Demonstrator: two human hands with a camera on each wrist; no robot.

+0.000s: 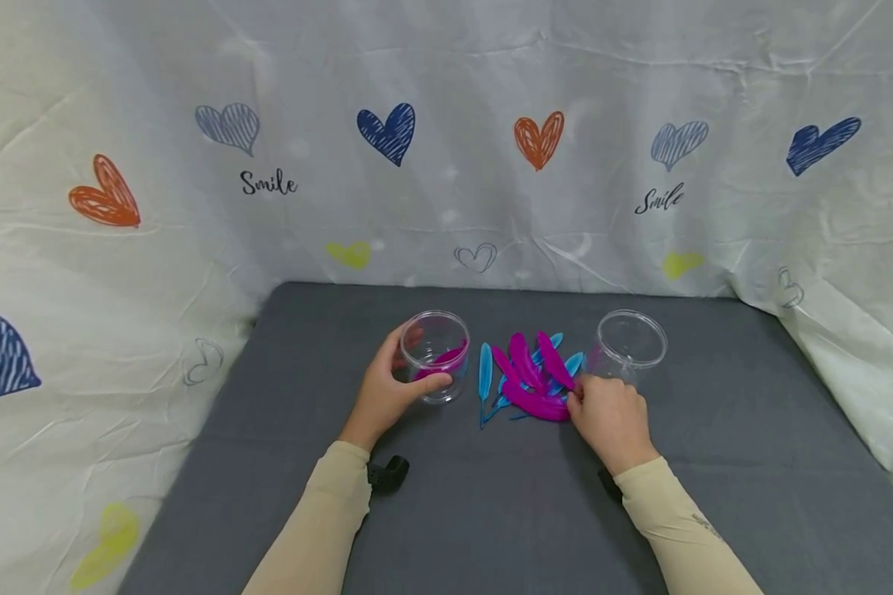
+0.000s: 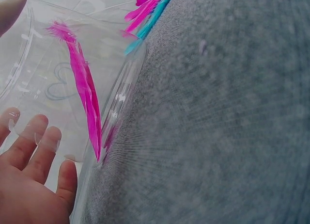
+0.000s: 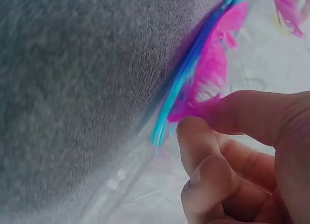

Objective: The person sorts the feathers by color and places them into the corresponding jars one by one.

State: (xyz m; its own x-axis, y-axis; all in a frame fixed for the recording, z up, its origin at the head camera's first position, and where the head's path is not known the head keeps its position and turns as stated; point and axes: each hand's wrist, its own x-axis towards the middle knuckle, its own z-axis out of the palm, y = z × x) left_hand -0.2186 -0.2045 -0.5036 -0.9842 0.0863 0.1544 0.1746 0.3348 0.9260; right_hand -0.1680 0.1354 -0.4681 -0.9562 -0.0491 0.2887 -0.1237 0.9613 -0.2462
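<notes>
A clear plastic cup stands on the left with a magenta feather slanting inside it. Fingers and thumb of my left hand are around this cup, and the left wrist view shows the fingertips through its wall. To the right, a pile of magenta and blue feathers lies on the cloth. My right hand is at the pile's right edge, pinching a magenta feather by its end between thumb and forefinger. The other fingers are curled under.
A second clear cup stands behind my right hand, partly hidden by it. One blue feather lies at the pile's left side. Dark grey cloth covers the table. A white curtain printed with hearts hangs behind it.
</notes>
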